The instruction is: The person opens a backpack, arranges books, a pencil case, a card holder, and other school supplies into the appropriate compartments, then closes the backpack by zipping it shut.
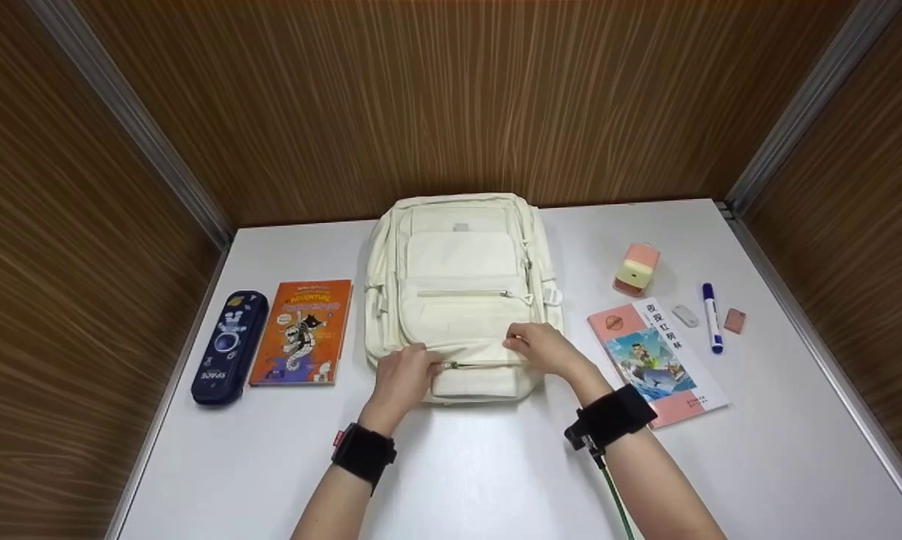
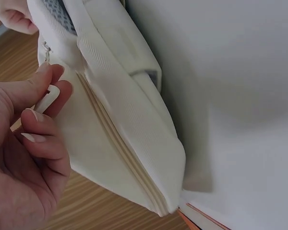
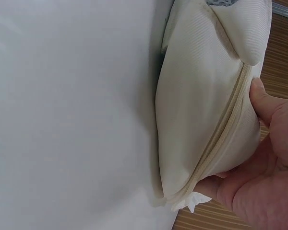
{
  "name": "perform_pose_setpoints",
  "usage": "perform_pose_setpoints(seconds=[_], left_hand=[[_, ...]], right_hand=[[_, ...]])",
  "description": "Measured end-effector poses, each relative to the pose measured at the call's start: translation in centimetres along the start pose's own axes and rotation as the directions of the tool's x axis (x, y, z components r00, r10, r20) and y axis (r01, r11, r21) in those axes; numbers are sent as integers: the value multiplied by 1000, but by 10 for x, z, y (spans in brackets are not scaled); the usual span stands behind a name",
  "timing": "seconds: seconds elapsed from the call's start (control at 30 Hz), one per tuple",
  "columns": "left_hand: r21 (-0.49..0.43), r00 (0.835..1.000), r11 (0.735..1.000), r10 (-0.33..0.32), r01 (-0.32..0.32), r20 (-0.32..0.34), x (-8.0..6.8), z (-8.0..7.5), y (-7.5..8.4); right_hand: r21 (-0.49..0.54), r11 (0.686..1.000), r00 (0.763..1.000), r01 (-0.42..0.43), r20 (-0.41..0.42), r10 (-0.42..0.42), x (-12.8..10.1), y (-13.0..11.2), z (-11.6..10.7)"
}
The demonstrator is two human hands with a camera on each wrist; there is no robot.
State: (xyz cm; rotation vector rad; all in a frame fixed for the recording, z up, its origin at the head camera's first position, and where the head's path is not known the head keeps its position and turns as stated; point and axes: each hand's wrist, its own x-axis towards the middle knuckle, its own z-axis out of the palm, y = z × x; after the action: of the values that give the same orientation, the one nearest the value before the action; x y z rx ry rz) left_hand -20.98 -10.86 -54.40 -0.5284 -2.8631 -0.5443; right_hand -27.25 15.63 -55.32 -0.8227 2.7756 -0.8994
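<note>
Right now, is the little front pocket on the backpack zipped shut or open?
Mostly shut. The zipper runs closed along the backpack pocket, and the left hand pinches the zipper pull at its end.

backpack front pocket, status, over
Left hand pinching zipper pull. Right hand gripping backpack front pocket. Nothing in the way.

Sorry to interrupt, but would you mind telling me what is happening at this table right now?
A person is working on a cream backpack lying flat on the white table. The left hand pinches the zipper pull of the lowest front pocket, while the right hand grips the pocket fabric beside the zipper. An orange book and a navy pencil case lie to the left; another book, a marker and erasers lie to the right.
</note>
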Motion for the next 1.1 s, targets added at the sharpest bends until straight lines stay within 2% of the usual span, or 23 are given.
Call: perform_pose_setpoints(seconds=[0.3,0.57,0.77,0.9,1.1], left_hand=[[-39,1000,999,-7,6,-9,-4,-8,-10],[-43,997,996,-71,72,7,-5,-19,-28],[-78,995,993,-87,91,47,-4,-23,-36],[-102,995,991,-84,88,49,-5,-19,-33],[-122,996,989,-75,80,39,-9,-10,-22]], right_hand=[[25,1000,999,8,31,-9,0,4,-3],[40,999,999,-8,35,7,1,2,-3],[28,1000,999,3,33,-4,2,1,-2],[11,1000,1000,-5,31,5,2,-1,0],[-41,993,993,-111,37,113,0,-14,-2]])
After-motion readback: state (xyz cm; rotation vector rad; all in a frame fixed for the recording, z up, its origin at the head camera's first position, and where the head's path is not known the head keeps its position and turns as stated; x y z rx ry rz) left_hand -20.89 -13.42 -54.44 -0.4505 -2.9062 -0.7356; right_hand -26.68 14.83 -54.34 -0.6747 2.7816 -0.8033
